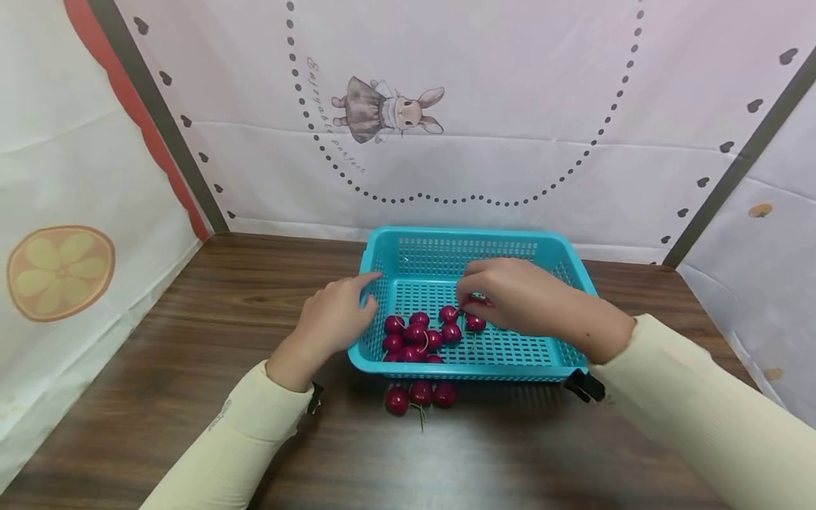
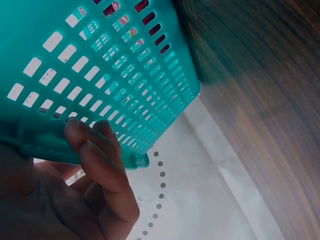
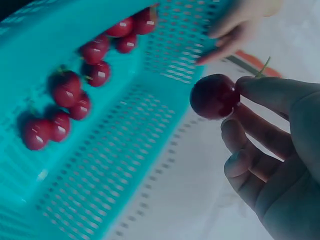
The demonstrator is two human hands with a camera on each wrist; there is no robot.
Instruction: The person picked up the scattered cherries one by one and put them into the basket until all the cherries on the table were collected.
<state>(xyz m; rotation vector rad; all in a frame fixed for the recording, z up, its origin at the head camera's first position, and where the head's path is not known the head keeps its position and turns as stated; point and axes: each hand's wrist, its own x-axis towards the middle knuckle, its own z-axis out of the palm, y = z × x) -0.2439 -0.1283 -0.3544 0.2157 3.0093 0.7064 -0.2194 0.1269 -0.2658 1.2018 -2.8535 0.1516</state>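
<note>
A turquoise plastic basket (image 1: 459, 370) with slotted walls stands on the wooden table, with several dark red cherries (image 1: 416, 333) gathered in its left front part. My left hand (image 1: 338, 315) holds the basket's left rim; in the left wrist view its bent fingers (image 2: 107, 167) lie against the outer wall. Over the basket, my right hand (image 1: 513, 294) pinches a single cherry (image 3: 215, 96) between thumb and fingers. A green stem sticks up beside that thumb in the right wrist view. From the head, the hand largely hides whatever lies beneath it.
Three cherries with stems (image 1: 421, 394) lie on the table (image 1: 191, 397) just in front of the basket. A printed cloth wall (image 1: 484, 106) rises close behind the basket, and cloth side walls (image 1: 57, 177) border the table left and right.
</note>
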